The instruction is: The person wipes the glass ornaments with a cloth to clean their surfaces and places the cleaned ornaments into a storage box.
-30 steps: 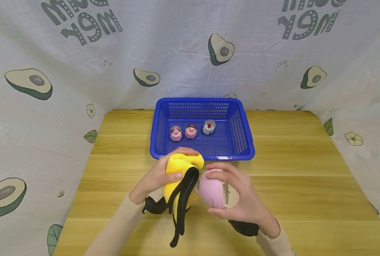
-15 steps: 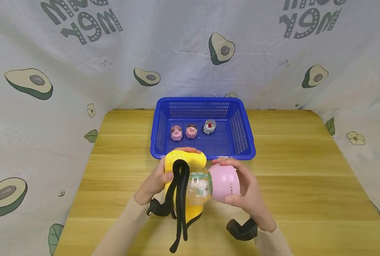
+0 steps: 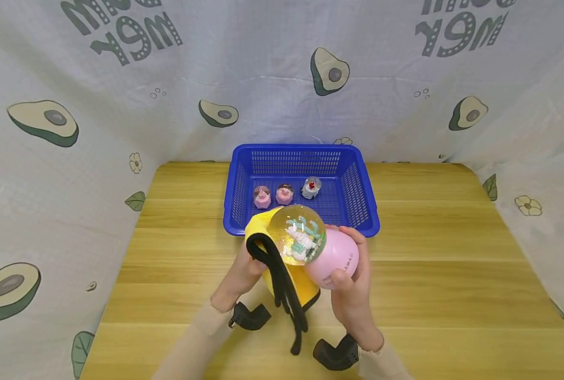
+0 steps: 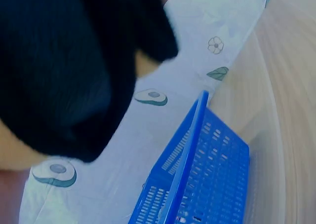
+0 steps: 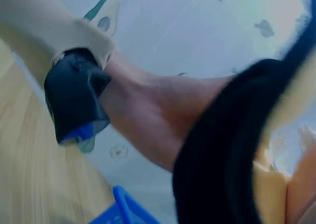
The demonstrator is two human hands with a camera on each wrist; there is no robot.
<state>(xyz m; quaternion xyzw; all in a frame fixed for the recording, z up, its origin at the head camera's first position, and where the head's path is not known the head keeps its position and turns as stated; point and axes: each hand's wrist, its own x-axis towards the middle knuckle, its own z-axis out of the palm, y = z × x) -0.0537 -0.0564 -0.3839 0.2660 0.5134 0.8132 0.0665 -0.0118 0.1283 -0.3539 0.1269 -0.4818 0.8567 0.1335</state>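
My right hand [image 3: 350, 287] holds a snow globe by its rounded pink base [image 3: 331, 258], thumb on the near side. The globe is tilted, its clear dome [image 3: 298, 235] pointing left, with a white and teal figure inside. My left hand [image 3: 241, 272] grips a yellow cloth [image 3: 258, 224] with black edging; its fingers are largely hidden by the cloth. The cloth lies behind and beneath the dome, and its black strips [image 3: 286, 287] hang down. In the left wrist view, dark edging [image 4: 54, 76] covers much of the upper left. Blurred black edging [image 5: 217, 155] crosses the right wrist view.
Just beyond my hands, a blue plastic basket [image 3: 369, 211] stands on the wooden table [image 3: 429, 274]. Inside are two small pink globes [image 3: 262, 197] and a white one with a red top [image 3: 311, 187]. A printed curtain [image 3: 263, 63] hangs behind and around the table.
The globe has turned from base-forward to dome-left and risen toward the basket, now showing its figure. Both hands have moved closer together, and the cloth has shifted behind the dome.
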